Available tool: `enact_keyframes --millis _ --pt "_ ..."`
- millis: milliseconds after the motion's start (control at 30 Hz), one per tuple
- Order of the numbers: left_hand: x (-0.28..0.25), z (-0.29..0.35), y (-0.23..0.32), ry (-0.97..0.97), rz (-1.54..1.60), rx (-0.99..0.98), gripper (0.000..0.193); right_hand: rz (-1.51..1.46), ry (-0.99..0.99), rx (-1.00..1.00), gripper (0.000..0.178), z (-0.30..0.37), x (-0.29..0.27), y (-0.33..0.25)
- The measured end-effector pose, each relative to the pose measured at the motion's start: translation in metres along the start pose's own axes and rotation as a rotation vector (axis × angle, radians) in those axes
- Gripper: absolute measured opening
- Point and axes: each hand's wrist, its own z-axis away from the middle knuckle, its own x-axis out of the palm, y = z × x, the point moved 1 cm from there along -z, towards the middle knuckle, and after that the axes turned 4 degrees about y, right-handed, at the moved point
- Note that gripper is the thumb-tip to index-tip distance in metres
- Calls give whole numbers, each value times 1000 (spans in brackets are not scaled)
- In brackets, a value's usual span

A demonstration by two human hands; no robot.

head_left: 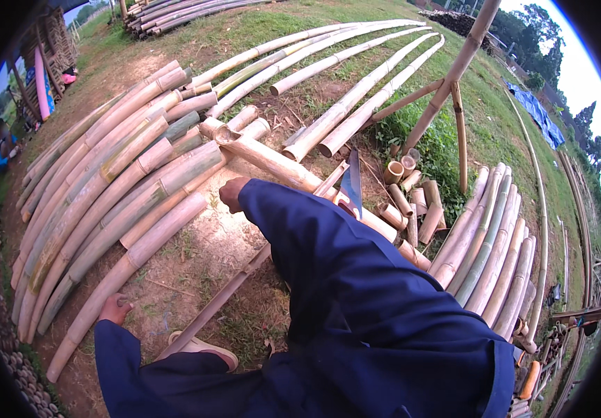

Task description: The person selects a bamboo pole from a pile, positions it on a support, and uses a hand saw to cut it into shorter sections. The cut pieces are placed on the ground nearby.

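My left hand is low at the left, its fingers curled against the side of the nearest bamboo pole; whether it grips the pole is hidden. My right hand reaches across in a dark blue sleeve, closed, over pale sawdust just beyond that pole's cut end. What is in its fingers, if anything, does not show. A hand saw with a wide blade leans at a thick horizontal bamboo, right of my right arm. A split bamboo strip slants over the ground beside my shoe.
Many long poles lie stacked at the left, and more at the right. Short cut bamboo pieces are heaped past the saw. A slanting bamboo post rises behind them. Far left, a person sits.
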Motion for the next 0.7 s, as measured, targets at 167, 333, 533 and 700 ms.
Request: enact_keyframes --millis 167,333,533,700 --pt "0 0 -2 -8 6 1 43 -31 -11 18 28 -1 -1 -1" --pt "-3 3 10 -25 13 -28 44 -4 -8 1 27 -2 3 3" --pt "1 -5 -8 7 -27 31 42 5 -16 1 27 -8 7 5" --pt "-1 0 -7 15 -17 17 42 17 14 -7 25 -7 5 1"
